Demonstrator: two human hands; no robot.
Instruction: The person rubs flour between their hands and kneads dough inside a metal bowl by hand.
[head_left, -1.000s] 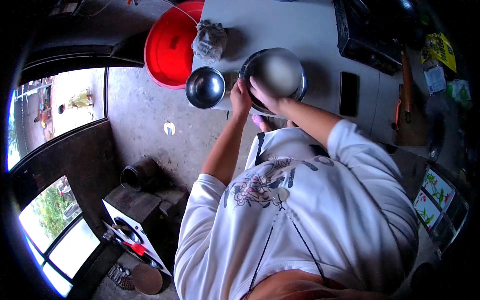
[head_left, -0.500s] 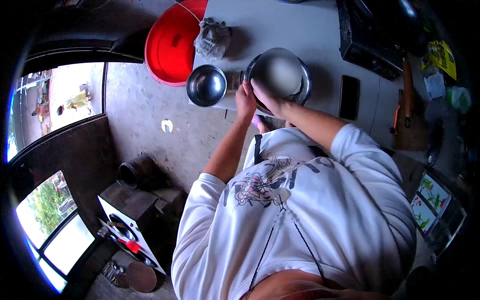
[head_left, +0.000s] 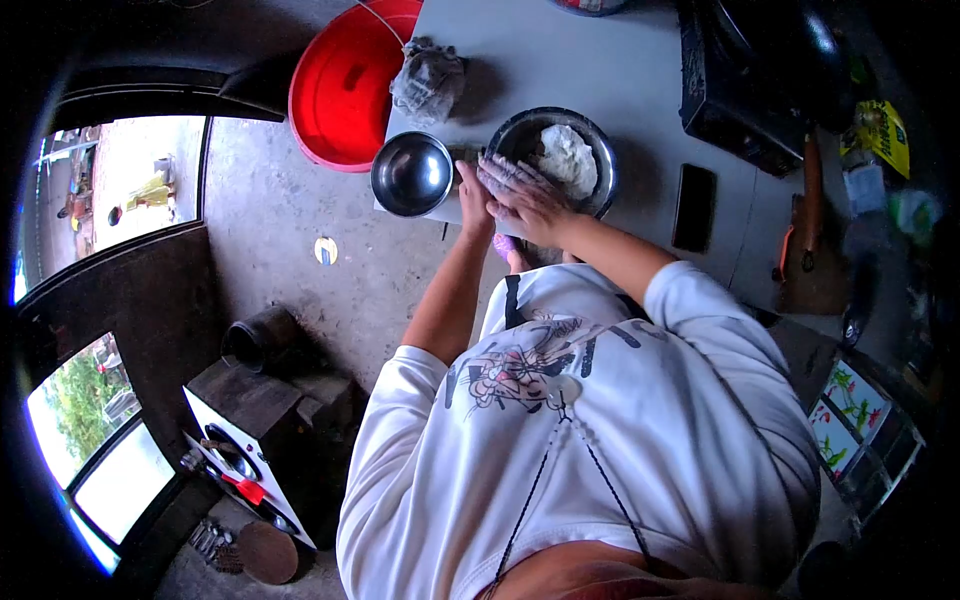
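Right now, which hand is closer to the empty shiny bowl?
Left. The left hand is just to the right of the empty shiny bowl. The right hand is farther right, beside the bowl with white stuff.

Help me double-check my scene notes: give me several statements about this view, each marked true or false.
1. A lumpy white mass lies in the large bowl. True.
2. The small metal bowl stands right of the large bowl. False: it stands to its left.
3. White powder shows on the right hand. True.
4. The left hand grips the crumpled bag. False: it meets the right hand, apart from the bag.
5. The black rectangular slab lies right of the large bowl. True.
6. The large tub is blue. False: it is red.
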